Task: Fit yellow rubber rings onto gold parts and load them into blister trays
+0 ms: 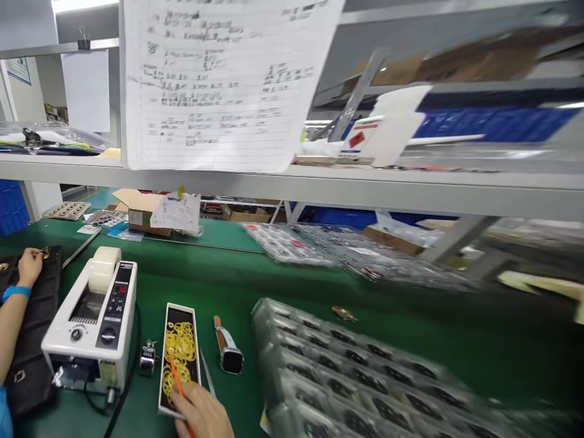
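My right hand comes in at the bottom, its fingers closed on a thin orange stick. The stick's tip reaches into a narrow white box of yellow rubber bands. Metal tweezers lie just beyond the hand, partly hidden by it. Right of the box rests a smartwatch with a light strap and a brown strap end. A small metal tally counter stands left of the box. My left hand is not in view.
Another person's hand, with a blue wristband, touches brass hardware on black material. A white tape dispenser stands nearby. Blurred clear trays with dark parts fill the lower right. A shelf edge with a handwritten sheet crosses above.
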`<state>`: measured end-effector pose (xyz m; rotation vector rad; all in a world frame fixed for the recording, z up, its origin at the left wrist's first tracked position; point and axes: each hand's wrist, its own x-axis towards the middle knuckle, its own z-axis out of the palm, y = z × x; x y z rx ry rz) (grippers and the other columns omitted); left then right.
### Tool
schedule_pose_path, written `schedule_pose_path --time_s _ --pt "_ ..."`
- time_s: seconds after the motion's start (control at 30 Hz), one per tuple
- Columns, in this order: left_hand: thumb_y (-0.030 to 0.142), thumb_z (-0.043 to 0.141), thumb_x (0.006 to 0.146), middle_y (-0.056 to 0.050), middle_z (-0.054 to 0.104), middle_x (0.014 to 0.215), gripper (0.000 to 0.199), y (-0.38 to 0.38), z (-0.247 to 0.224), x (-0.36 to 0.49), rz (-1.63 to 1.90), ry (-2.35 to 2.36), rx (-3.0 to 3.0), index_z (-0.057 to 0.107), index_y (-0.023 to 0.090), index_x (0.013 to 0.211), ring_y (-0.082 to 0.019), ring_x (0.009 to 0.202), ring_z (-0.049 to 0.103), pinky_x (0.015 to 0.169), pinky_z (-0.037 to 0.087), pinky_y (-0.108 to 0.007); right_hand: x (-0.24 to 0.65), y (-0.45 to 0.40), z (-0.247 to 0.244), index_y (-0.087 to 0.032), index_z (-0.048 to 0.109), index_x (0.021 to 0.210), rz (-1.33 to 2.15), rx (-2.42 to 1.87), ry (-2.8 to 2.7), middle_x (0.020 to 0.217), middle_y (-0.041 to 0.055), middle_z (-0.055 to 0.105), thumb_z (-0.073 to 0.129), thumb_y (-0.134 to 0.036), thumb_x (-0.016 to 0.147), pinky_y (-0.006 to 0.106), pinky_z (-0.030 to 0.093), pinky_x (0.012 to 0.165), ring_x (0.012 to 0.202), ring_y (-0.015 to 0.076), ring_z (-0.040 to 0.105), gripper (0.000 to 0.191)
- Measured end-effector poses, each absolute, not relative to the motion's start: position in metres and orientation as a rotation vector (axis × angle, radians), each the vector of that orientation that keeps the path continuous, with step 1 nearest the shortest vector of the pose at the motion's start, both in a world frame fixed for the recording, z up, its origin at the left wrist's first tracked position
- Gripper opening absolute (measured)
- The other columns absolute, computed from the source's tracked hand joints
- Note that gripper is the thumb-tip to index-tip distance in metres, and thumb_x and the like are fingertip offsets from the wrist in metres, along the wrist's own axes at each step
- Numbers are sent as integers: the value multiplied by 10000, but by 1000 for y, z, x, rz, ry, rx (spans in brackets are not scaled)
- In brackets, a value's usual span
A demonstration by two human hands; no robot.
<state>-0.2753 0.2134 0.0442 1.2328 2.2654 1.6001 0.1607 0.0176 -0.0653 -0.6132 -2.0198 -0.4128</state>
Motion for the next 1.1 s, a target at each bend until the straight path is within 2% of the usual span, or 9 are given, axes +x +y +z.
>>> schedule_pose_path --time_s 0.17,0.33,0.4,0.47,0.57,0.7,0.8,0.93,1.1 --pt "190 504 888 24 599 698 61 179 85 -237 1973 1877 1199 482 132 885 -109 624 623 637 535 -272 158 12 -52 -122 519 1194 -315 -616 -2008 852 120 710 381 -101 854 305 581 632 711 200 683 367" --pt "261 515 868 -25 670 906 134 113 120 -165 2019 1460 1393 480 178 967 -144 781 700 661 562 -250 152 12 -56 -153 432 1350 -298 -571 -2017 945 117 702 406 -123 871 323 586 688 816 213 688 481" --pt "329 588 827 -50 695 934 228 73 119 -124 1884 1316 1472 537 183 996 -182 801 710 639 572 -259 151 12 -53 -183 463 1331 -295 -623 -1985 960 109 678 409 -139 880 320 584 692 850 215 679 456" --pt "372 682 763 -68 710 936 399 34 109 -81 1574 988 1415 556 196 1098 -216 817 715 626 573 -264 155 11 -44 -207 502 1291 -257 -717 -1912 974 101 641 411 -164 890 323 579 680 865 216 662 414" --pt "390 722 738 -68 719 915 447 -4 83 -28 1256 805 1259 601 186 1117 -223 787 722 697 576 -286 168 6 -22 -226 546 1209 -128 -818 -1719 973 89 592 391 -204 912 359 558 696 861 214 624 336" --pt "333 733 736 -48 715 923 379 -3 53 8 1180 714 1105 639 188 1073 -234 857 715 900 527 -370 187 -4 3 -246 597 1022 179 -781 -1554 835 40 565 362 -250 936 412 512 764 755 189 578 250" --pt "253 729 719 -42 716 920 324 13 40 18 1193 639 1022 644 183 1023 -245 956 688 997 463 -418 191 -8 3 -229 611 871 397 -768 -1536 735 16 545 415 -304 920 380 496 702 680 173 556 216" --pt "225 691 735 -36 714 922 304 18 32 20 1181 640 1020 629 193 1031 -236 970 680 999 460 -428 185 -9 -9 -212 607 825 655 -807 -1478 750 23 584 504 -377 879 299 483 570 630 153 561 202" --pt "267 681 754 -34 708 871 322 8 25 17 1131 711 1042 628 195 1064 -225 924 687 922 513 -394 181 -10 -12 -218 607 843 817 -736 -1503 758 17 621 526 -334 885 275 521 575 643 146 610 147"
